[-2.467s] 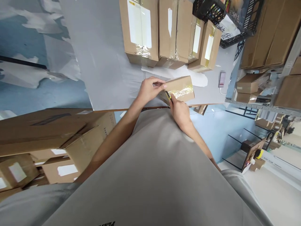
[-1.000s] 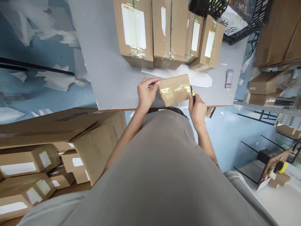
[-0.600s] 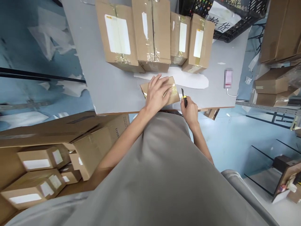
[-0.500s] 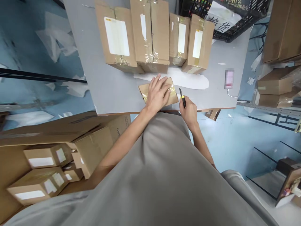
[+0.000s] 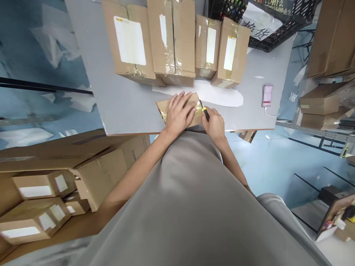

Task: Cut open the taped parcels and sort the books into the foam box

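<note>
A small taped cardboard box lies near the front edge of the grey table. My left hand rests flat on top of it, fingers spread. In my right hand is a black and yellow utility knife, its blade at the right edge of the small box. Just behind the small box a strip of white paper lies on the table.
Several taped boxes with labels line the back. A black crate sits back right, a phone with a white cable at the right. A large open carton with boxes stands at the lower left.
My right hand has moved left with the knife, whose blade now meets the small box's right edge. My left hand stays on the box. The whole view has shifted slightly.
</note>
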`<state>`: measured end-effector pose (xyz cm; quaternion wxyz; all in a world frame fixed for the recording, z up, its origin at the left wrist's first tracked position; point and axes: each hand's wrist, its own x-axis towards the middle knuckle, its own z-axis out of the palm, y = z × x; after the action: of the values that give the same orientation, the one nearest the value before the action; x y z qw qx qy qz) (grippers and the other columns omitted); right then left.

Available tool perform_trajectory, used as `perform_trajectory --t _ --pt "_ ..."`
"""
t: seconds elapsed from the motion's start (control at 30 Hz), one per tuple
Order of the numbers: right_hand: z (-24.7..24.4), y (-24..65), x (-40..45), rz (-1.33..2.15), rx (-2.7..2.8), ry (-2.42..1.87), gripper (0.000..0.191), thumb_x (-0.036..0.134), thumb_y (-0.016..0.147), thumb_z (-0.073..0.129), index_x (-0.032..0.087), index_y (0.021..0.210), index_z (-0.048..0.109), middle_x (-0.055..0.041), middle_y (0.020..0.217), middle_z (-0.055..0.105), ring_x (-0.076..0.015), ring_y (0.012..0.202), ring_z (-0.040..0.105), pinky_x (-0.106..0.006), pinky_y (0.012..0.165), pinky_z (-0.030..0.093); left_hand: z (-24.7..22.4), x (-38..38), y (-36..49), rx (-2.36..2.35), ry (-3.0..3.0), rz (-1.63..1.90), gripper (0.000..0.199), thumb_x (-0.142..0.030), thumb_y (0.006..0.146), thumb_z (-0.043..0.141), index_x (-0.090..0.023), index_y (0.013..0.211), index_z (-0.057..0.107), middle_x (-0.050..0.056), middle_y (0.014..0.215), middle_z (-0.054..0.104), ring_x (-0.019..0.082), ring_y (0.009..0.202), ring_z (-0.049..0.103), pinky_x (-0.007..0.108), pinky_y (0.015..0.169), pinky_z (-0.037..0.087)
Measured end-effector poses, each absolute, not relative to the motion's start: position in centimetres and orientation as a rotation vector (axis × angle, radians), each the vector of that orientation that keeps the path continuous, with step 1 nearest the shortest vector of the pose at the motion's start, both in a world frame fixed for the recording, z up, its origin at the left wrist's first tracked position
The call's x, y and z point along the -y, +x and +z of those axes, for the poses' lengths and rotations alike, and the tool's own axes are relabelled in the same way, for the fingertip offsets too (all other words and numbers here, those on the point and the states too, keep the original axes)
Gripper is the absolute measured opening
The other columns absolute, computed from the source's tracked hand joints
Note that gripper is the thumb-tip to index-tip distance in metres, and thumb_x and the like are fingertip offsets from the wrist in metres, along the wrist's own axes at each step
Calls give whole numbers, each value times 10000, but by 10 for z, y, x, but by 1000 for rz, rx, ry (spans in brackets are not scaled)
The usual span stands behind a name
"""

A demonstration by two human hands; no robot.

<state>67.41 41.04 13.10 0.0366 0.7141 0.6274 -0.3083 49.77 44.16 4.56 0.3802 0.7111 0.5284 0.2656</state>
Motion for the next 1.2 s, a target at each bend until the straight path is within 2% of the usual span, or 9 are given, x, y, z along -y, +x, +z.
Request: perform_trajectory --t 0.27,0.53,0.7,0.83,0.97,1.2 --pt "137 665 -412 -880 -1837 2172 470 269 1239 380 162 1612 646 -173 1384 775 -288 1228 769 -325 1037 553 44 -441 496 -1300 1768 712 448 -701 1108 586 -359 1286 815 91 1691 688 406 1695 521 723 1457 260" --pt "159 635 -432 -759 -1633 2156 376 241 1246 403 134 1464 690 -210 1376 814 -304 1245 804 -358 1041 594 39 -441 497 -1271 1756 724 418 -635 1125 597 -349 1344 811 97 1709 676 394 1685 532 709 1469 249" --pt "172 627 -425 -760 -1498 2146 359 241 1237 422 144 1434 706 -228 1342 837 -314 1242 818 -386 1033 618 36 -439 500 -1282 1765 750 464 -675 1140 557 -350 1363 802 99 1660 715 383 1676 542 691 1466 275" --pt "169 630 -419 -769 -1425 2137 355 221 1221 433 143 1384 738 -247 1386 820 -311 1255 815 -381 1026 624 30 -438 499 -1273 1810 777 488 -687 1152 532 -341 1379 791 100 1671 709 374 1671 548 680 1461 298" --pt "161 634 -414 -790 -1409 2118 371 220 1227 420 150 1378 752 -239 1405 814 -301 1293 805 -366 1054 616 25 -437 497 -1274 1883 738 491 -638 1187 478 -312 1392 782 108 1726 665 365 1674 543 663 1463 306" --pt "173 634 -394 -813 -1354 2134 357 270 1230 471 161 1406 762 -235 1363 836 -314 1241 826 -360 1010 612 22 -435 493 -1266 1989 712 481 -573 1216 427 -312 1455 754 109 1759 631 366 1701 517 684 1459 303"
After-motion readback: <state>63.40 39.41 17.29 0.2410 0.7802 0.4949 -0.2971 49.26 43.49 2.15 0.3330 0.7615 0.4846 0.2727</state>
